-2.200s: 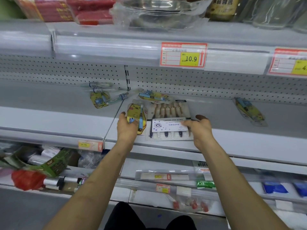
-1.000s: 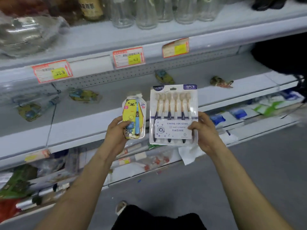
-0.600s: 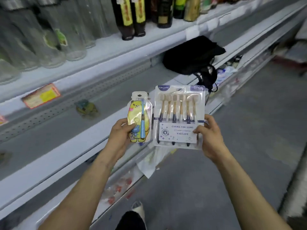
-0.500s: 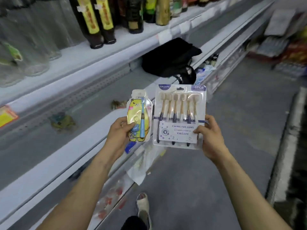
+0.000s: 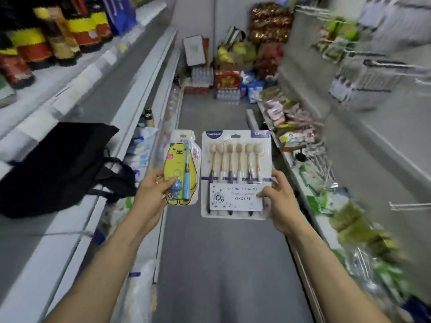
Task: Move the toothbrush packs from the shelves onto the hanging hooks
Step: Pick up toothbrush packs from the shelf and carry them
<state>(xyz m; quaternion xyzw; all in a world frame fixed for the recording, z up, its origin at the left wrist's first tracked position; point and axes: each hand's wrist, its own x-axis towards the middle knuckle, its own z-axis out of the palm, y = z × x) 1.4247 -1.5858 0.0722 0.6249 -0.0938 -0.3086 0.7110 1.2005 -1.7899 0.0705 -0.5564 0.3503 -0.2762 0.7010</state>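
My left hand [image 5: 151, 194] grips a small yellow bear-shaped child's toothbrush pack [image 5: 180, 166] by its lower left edge. My right hand [image 5: 279, 199] pinches the lower right corner of a large white blister pack of several toothbrushes [image 5: 235, 169], labelled "Caring for gums". Both packs are held upright, side by side, over the aisle floor. Metal hanging hooks [image 5: 403, 206] stick out from the wall on the right. One higher hook carries a blurred hanging pack [image 5: 359, 82].
A black bag [image 5: 58, 166] lies on the left shelf [image 5: 70, 234]. Bottles [image 5: 46, 40] stand on the shelf above it. Packaged goods [image 5: 363, 231] fill the low right shelf. Boxes and sacks [image 5: 233, 54] are piled at the aisle's far end. Grey floor [image 5: 221, 264] runs down the middle.
Both packs were lifted off the left shelf. The view has swung right, from facing that shelf to looking down the aisle, with the hooks now in sight. Both grips are unchanged.
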